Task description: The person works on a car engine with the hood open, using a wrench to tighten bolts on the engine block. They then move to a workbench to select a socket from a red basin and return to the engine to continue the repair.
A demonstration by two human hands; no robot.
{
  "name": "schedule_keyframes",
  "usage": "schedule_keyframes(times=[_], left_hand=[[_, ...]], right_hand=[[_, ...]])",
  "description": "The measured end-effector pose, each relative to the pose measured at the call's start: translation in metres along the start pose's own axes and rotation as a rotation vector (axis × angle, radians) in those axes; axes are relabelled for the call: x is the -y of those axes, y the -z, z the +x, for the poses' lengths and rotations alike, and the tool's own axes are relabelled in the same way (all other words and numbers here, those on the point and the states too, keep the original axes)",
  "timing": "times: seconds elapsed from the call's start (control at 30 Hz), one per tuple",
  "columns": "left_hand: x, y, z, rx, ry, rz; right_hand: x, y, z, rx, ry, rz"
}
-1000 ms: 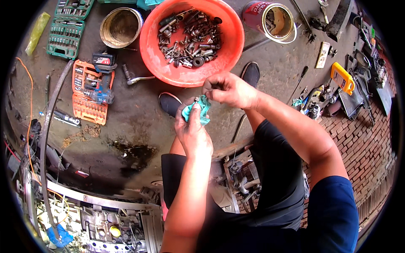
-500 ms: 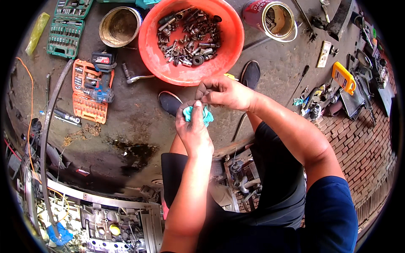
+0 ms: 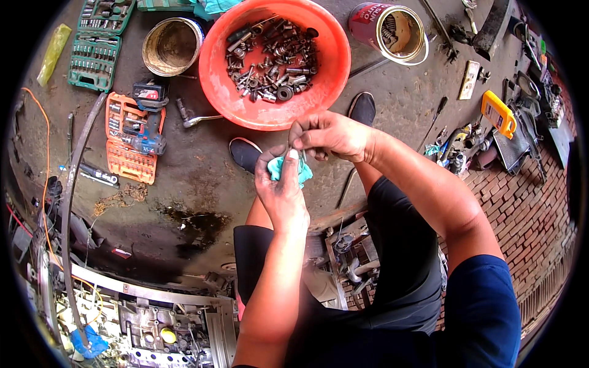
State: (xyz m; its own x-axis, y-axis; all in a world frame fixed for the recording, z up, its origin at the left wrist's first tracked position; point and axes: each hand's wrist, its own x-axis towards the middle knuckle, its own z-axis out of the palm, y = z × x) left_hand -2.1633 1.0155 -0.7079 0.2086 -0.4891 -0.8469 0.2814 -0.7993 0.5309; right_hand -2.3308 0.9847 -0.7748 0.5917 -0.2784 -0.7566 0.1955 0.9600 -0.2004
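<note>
My left hand (image 3: 283,195) is closed around a crumpled turquoise cloth (image 3: 304,174), its thumb pressed on top. Right against that thumb tip, my right hand (image 3: 334,138) is closed in a pinch. A small part seems to lie between the fingertips, but the fingers hide most of it and I cannot tell its kind. Just beyond my hands stands a red plastic basin (image 3: 264,118). Loose bolts, sockets and other small metal parts (image 3: 273,69) lie in it.
Left are an orange socket case (image 3: 132,162) with a blue power tool (image 3: 146,140), a ratchet (image 3: 199,119), a green socket case (image 3: 92,64) and an open can (image 3: 173,46). A paint can (image 3: 392,34) stands right of the basin. Engine parts (image 3: 159,328) lie lower left.
The view has shifted slightly, so the basin sits a little lower in the picture. My right fingers have moved slightly at the left thumb tip. The cloth stays in my left hand.
</note>
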Motion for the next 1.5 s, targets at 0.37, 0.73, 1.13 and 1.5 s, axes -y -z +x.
schedule_keyframes(times=[0.37, 0.73, 1.13, 1.5], left_hand=[[-0.015, -0.012, 0.002, -0.072, 0.096, -0.09], [-0.001, -0.017, 0.002, 0.038, 0.051, -0.005], [0.009, -0.019, 0.005, -0.068, 0.167, -0.015], [0.019, -0.018, 0.006, -0.097, 0.167, -0.041]], right_hand=[[0.013, 0.017, -0.003, -0.029, 0.108, 0.144], [0.007, 0.013, -0.002, 0.076, 0.196, -0.027], [0.003, 0.018, -0.011, -0.025, 0.284, -0.163], [0.006, 0.017, -0.013, -0.079, 0.318, -0.265]])
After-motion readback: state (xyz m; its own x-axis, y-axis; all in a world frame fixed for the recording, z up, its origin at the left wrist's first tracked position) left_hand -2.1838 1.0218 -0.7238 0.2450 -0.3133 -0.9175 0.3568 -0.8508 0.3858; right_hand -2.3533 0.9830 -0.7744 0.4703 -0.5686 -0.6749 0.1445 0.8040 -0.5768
